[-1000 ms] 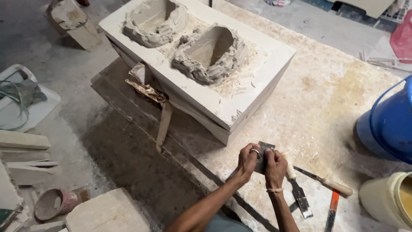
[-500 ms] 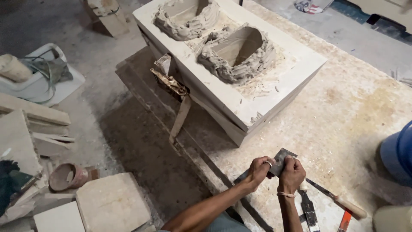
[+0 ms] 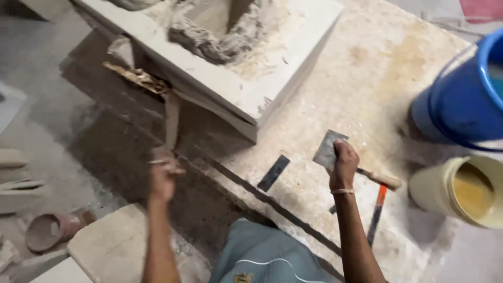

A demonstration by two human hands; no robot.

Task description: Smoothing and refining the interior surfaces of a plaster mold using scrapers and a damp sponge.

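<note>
While right hand (image 3: 343, 163) grips metal scraper (image 3: 328, 149), left hand (image 3: 162, 175) blurred, apart.

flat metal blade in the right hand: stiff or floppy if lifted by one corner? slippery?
The flat metal blade, pinched at one edge by the right hand, shows no droop, so probably stiff and light. Its grey face looks dull and dusty, so likely not very slippery. Being flat, it shouldn't roll.

No packages, labels, signs or screens show here; the blue bucket (image 3: 461, 105) and cream tub (image 3: 461, 191) are plain.
</note>
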